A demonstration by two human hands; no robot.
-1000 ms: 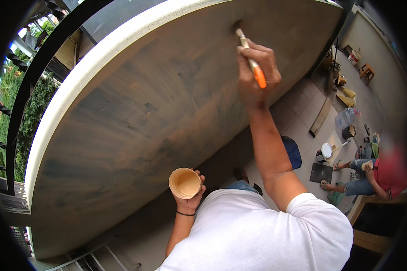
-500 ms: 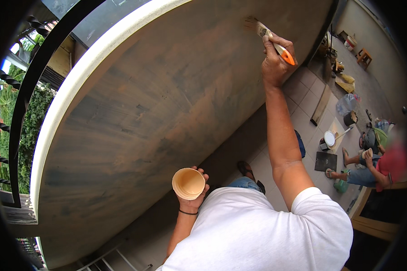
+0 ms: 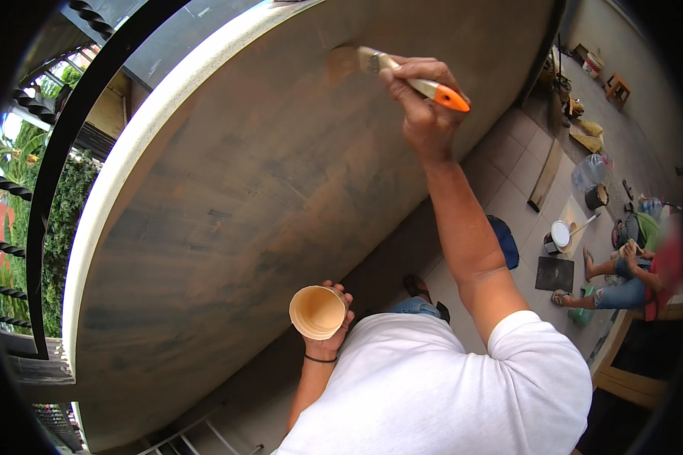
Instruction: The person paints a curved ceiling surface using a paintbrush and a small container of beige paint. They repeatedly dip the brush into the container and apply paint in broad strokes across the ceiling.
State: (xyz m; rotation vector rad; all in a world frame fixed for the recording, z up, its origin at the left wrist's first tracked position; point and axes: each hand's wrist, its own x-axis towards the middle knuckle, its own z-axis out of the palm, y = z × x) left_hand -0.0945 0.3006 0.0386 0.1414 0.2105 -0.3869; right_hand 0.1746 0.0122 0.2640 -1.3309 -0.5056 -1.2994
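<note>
My right hand (image 3: pixel 430 106) is closed round the handle of a flat paintbrush (image 3: pixel 413 78) with an orange handle end. The bristles are blurred and lie against the upper part of a wall (image 3: pixel 250 189) that is mottled in brown, grey and dark patches. Down by my waist, my left hand (image 3: pixel 334 334) holds a round cream-coloured cup (image 3: pixel 318 312) with its mouth toward me. Inside the cup the walls look pale tan; whether there is paint at the bottom I cannot tell.
A white ledge (image 3: pixel 102 220) edges the wall, with a black metal railing (image 3: pixel 36 227) beyond it. On the tiled floor at right stand an open paint can (image 3: pixel 558 235), a plank (image 3: pixel 545 176) and a dark bucket (image 3: pixel 596 197). A person in red (image 3: pixel 664 273) sits nearby. A ladder (image 3: pixel 197 438) shows bottom left.
My right hand and the paintbrush have moved left and slightly down along the wall. The cup in my left hand has stayed almost in place. The view has shifted a little.
</note>
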